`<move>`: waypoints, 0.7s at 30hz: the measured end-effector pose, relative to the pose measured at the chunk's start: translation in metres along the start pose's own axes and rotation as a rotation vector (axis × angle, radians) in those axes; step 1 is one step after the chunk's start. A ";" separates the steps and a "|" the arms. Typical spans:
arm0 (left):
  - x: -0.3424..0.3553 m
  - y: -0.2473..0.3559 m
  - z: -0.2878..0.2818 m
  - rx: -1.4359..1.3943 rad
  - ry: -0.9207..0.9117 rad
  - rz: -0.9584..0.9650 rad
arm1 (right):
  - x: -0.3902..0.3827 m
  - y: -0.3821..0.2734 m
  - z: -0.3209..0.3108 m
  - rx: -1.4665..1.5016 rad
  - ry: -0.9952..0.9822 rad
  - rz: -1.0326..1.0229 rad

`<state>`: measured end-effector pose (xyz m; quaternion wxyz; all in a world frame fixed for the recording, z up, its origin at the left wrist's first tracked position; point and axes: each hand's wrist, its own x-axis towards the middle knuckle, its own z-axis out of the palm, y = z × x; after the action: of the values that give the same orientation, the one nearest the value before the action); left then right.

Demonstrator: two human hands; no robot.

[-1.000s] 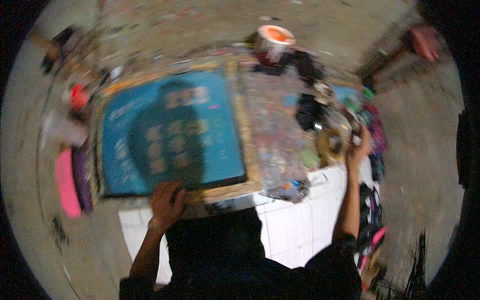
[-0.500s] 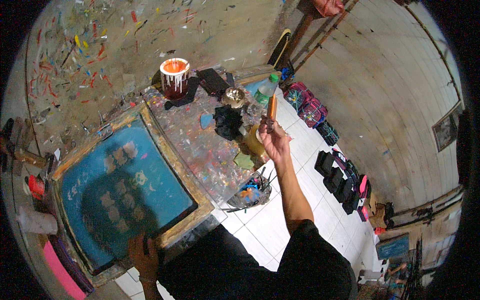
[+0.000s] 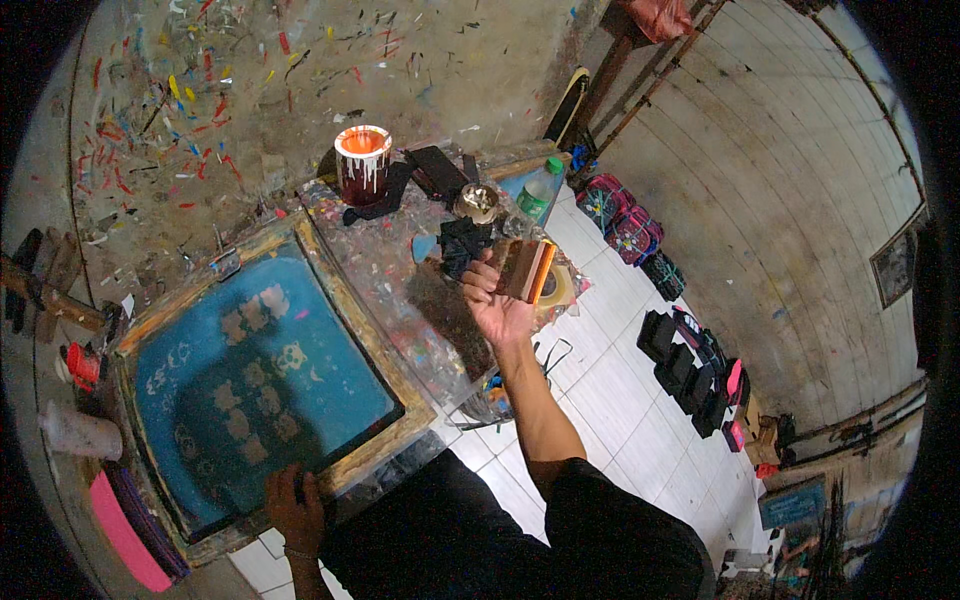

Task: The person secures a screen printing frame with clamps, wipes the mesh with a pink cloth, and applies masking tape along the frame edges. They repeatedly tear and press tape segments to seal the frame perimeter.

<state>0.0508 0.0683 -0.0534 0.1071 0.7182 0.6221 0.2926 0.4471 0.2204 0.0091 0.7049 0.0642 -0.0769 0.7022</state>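
My right hand (image 3: pixel 500 308) is closed around a squeegee (image 3: pixel 524 272) with a wooden body and an orange edge, raised above the paint-stained table (image 3: pixel 400 290). Its broad side shows. At the near edge of the printing screen (image 3: pixel 345 375), my left hand (image 3: pixel 296 503) is in shadow, its fingers bent over the wooden frame. The screen has blue mesh with pale animal-face shapes, and a head-shaped shadow falls across it. Behind the squeegee lie a crumpled black cloth (image 3: pixel 462 243) and a roll of tape (image 3: pixel 556 284), partly hidden.
A dripping paint pot (image 3: pixel 362 170) with orange inside stands at the table's back, near a metal bowl (image 3: pixel 477 203) and a green-capped bottle (image 3: pixel 538 190). Patterned bags (image 3: pixel 630 230) and black pieces (image 3: pixel 685 370) line the tiled floor to the right. A pink strip (image 3: pixel 125 530) lies at far left.
My right hand has moved left and nearer, turning the squeegee from its narrow end to its broad side. My left hand stays at the screen's near edge. The view has shifted slightly.
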 end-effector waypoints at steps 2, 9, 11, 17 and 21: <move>-0.006 -0.011 0.010 0.007 0.027 0.028 | -0.001 0.007 -0.003 0.108 -0.042 0.024; -0.002 0.006 0.001 -0.002 0.050 0.007 | 0.001 0.043 -0.003 0.135 -0.024 0.077; 0.002 0.004 -0.001 -0.036 -0.042 -0.082 | 0.004 0.048 -0.005 -0.075 0.110 -0.018; 0.014 0.015 -0.006 0.013 -0.004 0.026 | 0.026 0.073 0.004 -1.013 0.048 0.029; 0.008 0.012 -0.004 -0.017 0.073 0.037 | 0.064 0.149 0.014 -1.972 -0.368 -0.025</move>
<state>0.0587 0.0722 -0.0418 0.0849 0.7177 0.6097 0.3256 0.2981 0.2809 0.0328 0.4276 -0.4403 -0.7317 0.2965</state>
